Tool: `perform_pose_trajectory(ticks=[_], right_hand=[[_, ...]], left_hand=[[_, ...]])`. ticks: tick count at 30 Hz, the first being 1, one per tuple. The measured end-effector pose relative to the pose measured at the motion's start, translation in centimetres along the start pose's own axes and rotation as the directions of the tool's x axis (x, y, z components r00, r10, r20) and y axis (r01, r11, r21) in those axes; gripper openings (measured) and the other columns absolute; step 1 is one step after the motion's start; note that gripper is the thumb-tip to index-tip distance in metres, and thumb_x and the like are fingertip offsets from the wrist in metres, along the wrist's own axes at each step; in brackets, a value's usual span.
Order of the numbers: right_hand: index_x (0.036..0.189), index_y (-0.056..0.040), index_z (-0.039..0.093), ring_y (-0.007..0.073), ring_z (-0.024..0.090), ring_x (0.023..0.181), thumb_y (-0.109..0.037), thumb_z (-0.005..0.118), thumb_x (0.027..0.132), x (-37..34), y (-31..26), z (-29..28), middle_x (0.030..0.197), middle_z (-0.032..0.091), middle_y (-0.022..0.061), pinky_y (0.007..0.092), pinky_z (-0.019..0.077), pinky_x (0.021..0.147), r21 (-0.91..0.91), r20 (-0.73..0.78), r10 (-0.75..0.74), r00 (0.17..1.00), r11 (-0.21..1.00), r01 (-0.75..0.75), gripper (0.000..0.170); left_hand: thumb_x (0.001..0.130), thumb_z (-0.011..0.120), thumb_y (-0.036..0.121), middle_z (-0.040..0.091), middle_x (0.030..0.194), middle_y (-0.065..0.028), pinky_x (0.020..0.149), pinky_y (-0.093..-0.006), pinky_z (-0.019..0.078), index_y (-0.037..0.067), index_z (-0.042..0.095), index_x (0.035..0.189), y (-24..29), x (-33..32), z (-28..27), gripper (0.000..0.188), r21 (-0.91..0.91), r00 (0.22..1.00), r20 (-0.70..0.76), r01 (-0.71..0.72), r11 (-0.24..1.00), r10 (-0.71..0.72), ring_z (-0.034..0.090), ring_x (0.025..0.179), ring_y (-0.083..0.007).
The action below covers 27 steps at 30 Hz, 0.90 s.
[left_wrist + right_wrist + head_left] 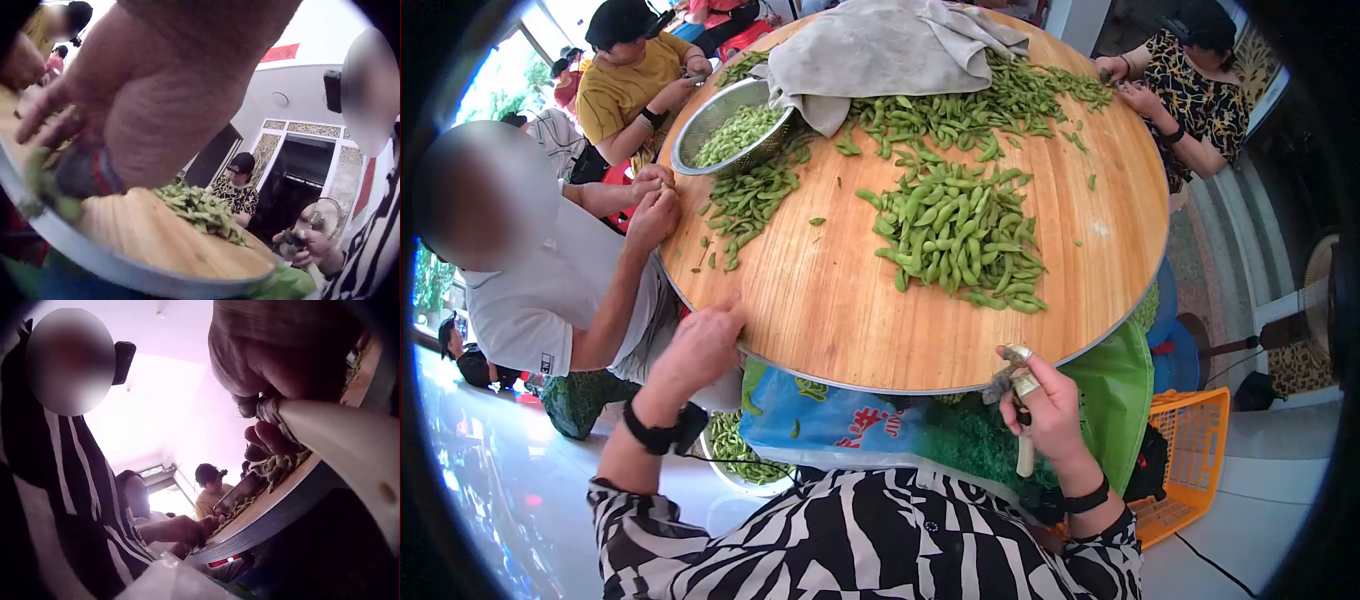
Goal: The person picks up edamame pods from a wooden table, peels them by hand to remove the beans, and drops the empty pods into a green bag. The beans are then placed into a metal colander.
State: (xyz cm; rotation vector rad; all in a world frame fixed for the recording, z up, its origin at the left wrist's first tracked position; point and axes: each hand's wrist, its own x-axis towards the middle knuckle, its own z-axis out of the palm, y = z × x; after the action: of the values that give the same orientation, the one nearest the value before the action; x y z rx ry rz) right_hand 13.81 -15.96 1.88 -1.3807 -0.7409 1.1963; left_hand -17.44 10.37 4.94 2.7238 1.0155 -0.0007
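Observation:
My left hand (pixel 708 345) is low at the table's front left edge, fingers over the rim. In the left wrist view, blurred green soybean pods (pixel 47 181) are beside its thumb, overlapping the metal rim. My right hand (pixel 1045 405), over the front right edge, grips a tool by its pale handle (pixel 340 437), which has a dark spot near its end; the rest of the tool is hidden. Worn, dirty wrapping (pixel 1020 355) shows on its fingers. A heap of soybean pods (pixel 960 235) lies on the round wooden table (pixel 800 330) ahead of my hands.
A metal colander (pixel 685 145) of shelled beans stands at the left, with loose pods beside it. A grey cloth (pixel 880 55) covers part of the far pile. Below the edge are a blue bag (pixel 830 420), a bucket of pods (pixel 745 460) and an orange crate (pixel 1190 450). Other people sit around the table.

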Motion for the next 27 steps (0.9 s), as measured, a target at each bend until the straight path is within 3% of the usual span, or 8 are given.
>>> perform_pose_trajectory(ticks=[3, 5, 7, 12, 19, 22, 25, 27], right_hand=[[0.128, 0.0006, 0.050, 0.0070, 0.045, 0.049, -0.014, 0.040, 0.097, 0.4, 0.1, 0.0, 0.063, 0.054, 0.0032, 0.0203, 0.0360, 0.045, 0.082, -0.009, -0.001, 1.000, 0.997, 0.002, 0.036], [0.127, 0.0008, 0.051, 0.0073, 0.046, 0.049, -0.014, 0.039, 0.097, 0.7, 0.0, 0.3, 0.063, 0.054, 0.0036, 0.0204, 0.0358, 0.045, 0.121, -0.015, -0.008, 1.000, 0.993, 0.009, 0.035], [0.128, 0.0013, 0.050, 0.0074, 0.046, 0.049, -0.015, 0.039, 0.097, 0.9, -0.5, 1.1, 0.064, 0.054, 0.0035, 0.0205, 0.0360, 0.046, 0.091, 0.038, 0.008, 0.999, 0.996, -0.011, 0.036], [0.129, 0.0014, 0.050, 0.0070, 0.046, 0.050, -0.015, 0.039, 0.097, 0.3, -1.9, 1.0, 0.064, 0.054, 0.0034, 0.0205, 0.0366, 0.046, 0.015, 0.074, -0.019, 0.997, 1.000, 0.018, 0.037], [0.130, 0.0009, 0.049, 0.0067, 0.046, 0.052, -0.015, 0.038, 0.097, -0.8, -3.4, -0.9, 0.065, 0.054, 0.0037, 0.0205, 0.0370, 0.047, -0.021, 0.022, 0.004, 1.000, 1.000, -0.003, 0.038], [0.131, 0.0006, 0.048, 0.0065, 0.046, 0.052, -0.013, 0.037, 0.097, 0.2, -4.8, -0.6, 0.066, 0.054, 0.0035, 0.0202, 0.0371, 0.047, -0.052, 0.051, -0.027, 0.998, 0.998, 0.030, 0.038], [0.132, 0.0005, 0.047, 0.0065, 0.046, 0.052, -0.010, 0.036, 0.095, 1.6, -5.2, 0.3, 0.065, 0.052, 0.0028, 0.0200, 0.0367, 0.046, -0.042, 0.071, -0.046, 0.996, 0.998, 0.049, 0.040], [0.133, 0.0006, 0.047, 0.0068, 0.047, 0.052, -0.008, 0.035, 0.094, 2.3, -4.7, 1.0, 0.065, 0.052, 0.0030, 0.0202, 0.0365, 0.045, 0.010, 0.092, -0.069, 0.993, 0.998, 0.068, 0.041]], left_hand=[[0.069, 0.058, -0.002, 0.055, 0.090, -0.0146, 0.076, -0.0429, 0.0442, 0.001, 0.057, 0.093, 1.5, -0.5, -3.1, 0.023, 0.458, 0.829, 0.467, 0.071, 0.886, -0.307, 0.055, 0.091, -0.0331], [0.071, 0.059, -0.002, 0.056, 0.094, -0.0110, 0.078, -0.0415, 0.0459, 0.005, 0.059, 0.101, 2.7, 1.7, -3.1, 0.030, 0.131, 0.959, 0.104, -0.275, 0.952, 0.263, 0.057, 0.091, -0.0305], [0.073, 0.060, -0.003, 0.056, 0.095, -0.0089, 0.077, -0.0407, 0.0468, 0.007, 0.058, 0.103, 5.7, 4.9, -2.7, 0.031, 0.000, 0.899, -0.125, -0.423, 0.906, 0.420, 0.056, 0.091, -0.0311], [0.073, 0.060, -0.002, 0.054, 0.094, -0.0127, 0.076, -0.0403, 0.0461, 0.004, 0.055, 0.098, 9.2, 13.1, 0.8, 0.026, 0.014, 0.728, -0.253, -0.655, 0.755, 0.637, 0.055, 0.090, -0.0322], [0.070, 0.063, -0.001, 0.053, 0.091, -0.0137, 0.072, -0.0421, 0.0460, 0.001, 0.054, 0.090, 9.4, 14.2, 2.8, 0.022, -0.081, 0.707, -0.413, -0.657, 0.750, 0.575, 0.054, 0.086, -0.0353], [0.073, 0.066, 0.001, 0.059, 0.087, -0.0130, 0.066, -0.0391, 0.0474, 0.000, 0.056, 0.090, 9.9, 12.8, 2.5, 0.020, -0.215, 0.802, -0.374, -0.564, 0.797, 0.466, 0.059, 0.077, -0.0308], [0.080, 0.067, 0.000, 0.065, 0.088, -0.0068, 0.065, -0.0305, 0.0489, 0.002, 0.059, 0.097, 12.0, 10.6, 1.8, 0.019, -0.716, 0.987, -0.060, -0.145, 0.683, 0.146, 0.063, 0.081, -0.0193], [0.083, 0.067, 0.001, 0.067, 0.094, -0.0056, 0.066, -0.0265, 0.0504, 0.004, 0.060, 0.104, 13.6, 9.7, 1.7, 0.022, -0.961, 0.985, 0.101, 0.060, 0.270, 0.140, 0.063, 0.083, -0.0124]])
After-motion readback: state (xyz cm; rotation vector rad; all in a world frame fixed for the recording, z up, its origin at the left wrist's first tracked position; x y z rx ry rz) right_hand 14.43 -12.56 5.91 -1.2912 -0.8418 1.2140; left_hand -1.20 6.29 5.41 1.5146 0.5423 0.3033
